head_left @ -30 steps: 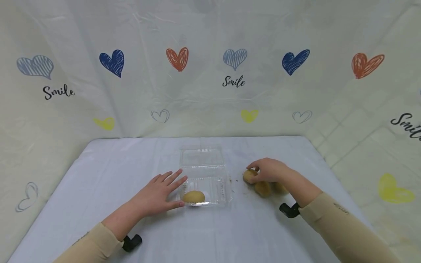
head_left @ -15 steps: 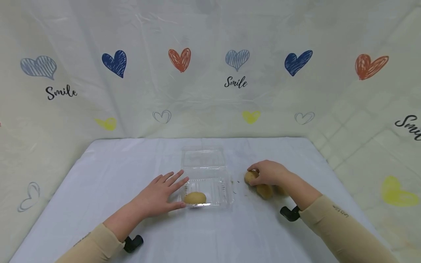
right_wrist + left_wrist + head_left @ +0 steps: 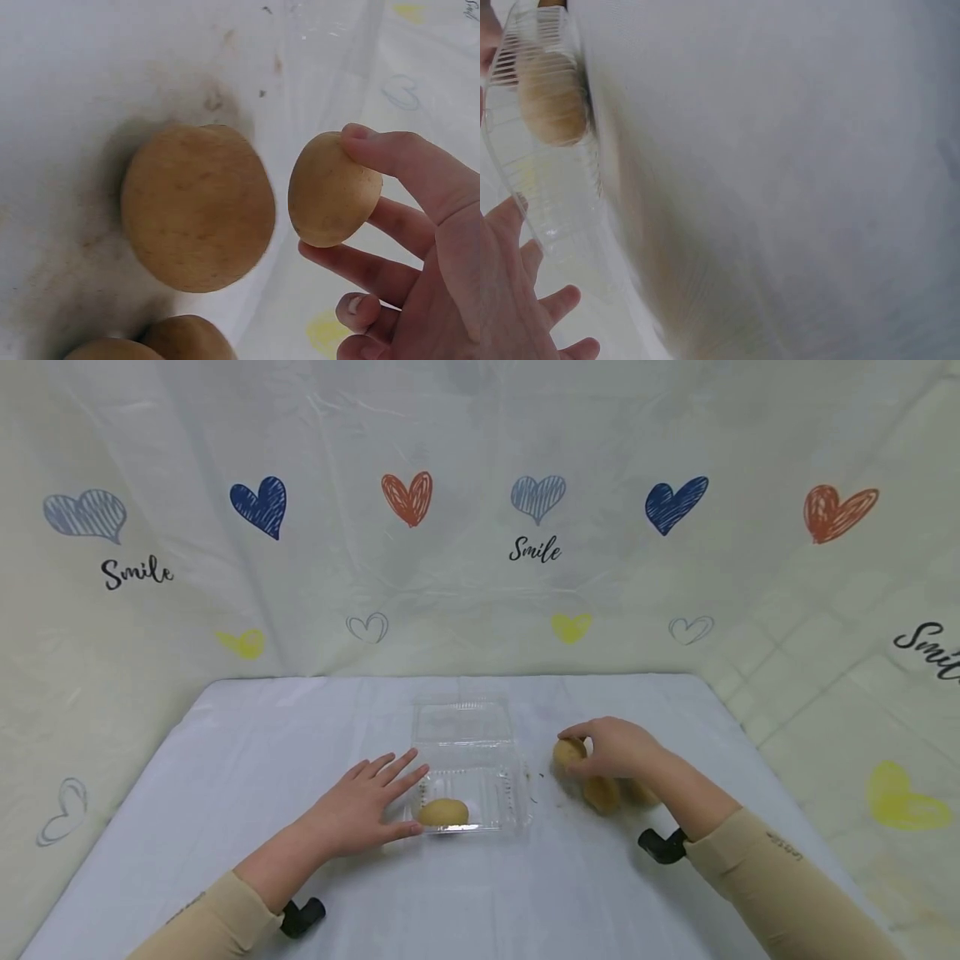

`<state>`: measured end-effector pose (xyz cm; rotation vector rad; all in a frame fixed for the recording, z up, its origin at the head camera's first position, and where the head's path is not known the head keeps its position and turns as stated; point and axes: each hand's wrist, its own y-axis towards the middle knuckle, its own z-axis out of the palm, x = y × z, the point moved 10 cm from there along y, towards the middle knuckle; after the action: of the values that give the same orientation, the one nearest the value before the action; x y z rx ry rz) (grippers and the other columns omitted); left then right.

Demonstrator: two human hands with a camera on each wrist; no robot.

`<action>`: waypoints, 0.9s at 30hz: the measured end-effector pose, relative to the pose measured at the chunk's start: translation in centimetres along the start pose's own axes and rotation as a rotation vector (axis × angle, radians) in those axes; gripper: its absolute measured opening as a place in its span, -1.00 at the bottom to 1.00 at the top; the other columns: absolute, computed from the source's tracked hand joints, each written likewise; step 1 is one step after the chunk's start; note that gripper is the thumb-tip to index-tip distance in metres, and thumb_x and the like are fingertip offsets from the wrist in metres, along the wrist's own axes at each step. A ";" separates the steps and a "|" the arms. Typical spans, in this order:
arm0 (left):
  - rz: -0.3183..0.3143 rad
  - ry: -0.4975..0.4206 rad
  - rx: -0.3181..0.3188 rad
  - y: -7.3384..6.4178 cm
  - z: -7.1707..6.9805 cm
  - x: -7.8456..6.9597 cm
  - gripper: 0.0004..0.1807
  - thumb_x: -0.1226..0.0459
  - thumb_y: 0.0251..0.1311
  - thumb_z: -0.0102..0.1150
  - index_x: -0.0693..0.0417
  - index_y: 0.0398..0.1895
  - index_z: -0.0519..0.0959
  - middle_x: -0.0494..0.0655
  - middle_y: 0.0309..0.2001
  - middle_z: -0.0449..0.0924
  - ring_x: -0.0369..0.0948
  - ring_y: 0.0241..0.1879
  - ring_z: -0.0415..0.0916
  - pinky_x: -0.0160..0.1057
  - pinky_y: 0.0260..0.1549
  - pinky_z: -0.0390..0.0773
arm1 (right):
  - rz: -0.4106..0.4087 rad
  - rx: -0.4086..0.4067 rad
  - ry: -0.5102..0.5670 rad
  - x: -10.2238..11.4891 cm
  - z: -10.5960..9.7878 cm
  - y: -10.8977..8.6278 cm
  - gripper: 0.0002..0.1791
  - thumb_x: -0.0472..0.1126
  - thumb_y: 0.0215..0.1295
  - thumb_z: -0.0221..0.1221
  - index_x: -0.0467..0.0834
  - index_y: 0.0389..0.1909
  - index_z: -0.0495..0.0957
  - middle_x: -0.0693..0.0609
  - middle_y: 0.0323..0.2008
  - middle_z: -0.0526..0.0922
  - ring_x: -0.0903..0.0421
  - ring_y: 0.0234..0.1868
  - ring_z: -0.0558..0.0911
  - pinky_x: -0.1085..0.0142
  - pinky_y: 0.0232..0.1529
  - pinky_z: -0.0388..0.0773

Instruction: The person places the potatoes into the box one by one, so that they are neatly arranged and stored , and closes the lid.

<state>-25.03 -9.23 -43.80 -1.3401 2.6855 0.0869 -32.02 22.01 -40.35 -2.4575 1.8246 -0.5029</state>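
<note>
A clear plastic clamshell box (image 3: 486, 827) lies with its lid folded back, and one potato (image 3: 443, 812) sits in its left part. My left hand (image 3: 365, 806) is spread at the box's left edge, fingertips right at the rim; in the left wrist view its fingers (image 3: 559, 304) reach along the clear wall. To the right of the box, my right hand (image 3: 618, 747) pinches a second potato (image 3: 330, 187) between thumb and fingers. That potato is held up off the cloth, close beside a larger-looking potato (image 3: 199, 210) on the table.
Two more potatoes (image 3: 191, 337) show at the bottom of the right wrist view, partly cut off. Dark crumbs of dirt (image 3: 534, 799) are scattered on the white cloth (image 3: 480, 902) between box and potatoes. A heart-printed curtain (image 3: 465, 635) hangs behind the table.
My right hand has closed its grip on the potato and raised it slightly from the cloth. The left hand stays at the box's edge.
</note>
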 end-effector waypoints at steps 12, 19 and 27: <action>0.014 0.006 -0.026 -0.2 -0.6 -0.2 -0.05 -0.44 0.21 -0.10 -0.24 0.58 0.08 -0.12 0.59 -0.11 0.06 0.49 0.02 0.19 0.38 0.09 | -0.096 -0.051 0.084 3.8 -1.7 -0.5 -0.40 0.09 0.14 0.38 0.20 0.25 0.56 0.12 0.22 0.58 -0.04 0.30 0.47 -0.07 0.25 0.39; 0.020 0.012 -0.027 -0.1 -0.4 -0.2 -0.05 -0.43 0.21 -0.08 -0.24 0.58 0.08 -0.12 0.59 -0.10 0.06 0.49 0.03 0.19 0.37 0.11 | -0.248 -0.062 0.046 8.1 -1.3 -0.2 -0.41 0.06 0.12 0.42 0.17 0.23 0.58 0.18 0.15 0.62 0.05 0.23 0.53 0.03 0.23 0.44; 0.012 0.009 -0.012 0.0 -0.2 -0.1 -0.05 -0.44 0.21 -0.09 -0.26 0.58 0.07 -0.16 0.60 -0.14 0.05 0.50 0.01 0.18 0.38 0.09 | -0.358 -0.038 -0.066 12.3 0.1 0.6 -0.41 0.07 0.13 0.41 0.18 0.23 0.58 0.23 0.12 0.63 0.17 0.15 0.56 0.17 0.15 0.49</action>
<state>-24.99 -9.17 -43.62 -1.3312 2.7054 0.0987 -29.38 10.31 -37.74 -2.8025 1.3861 -0.3966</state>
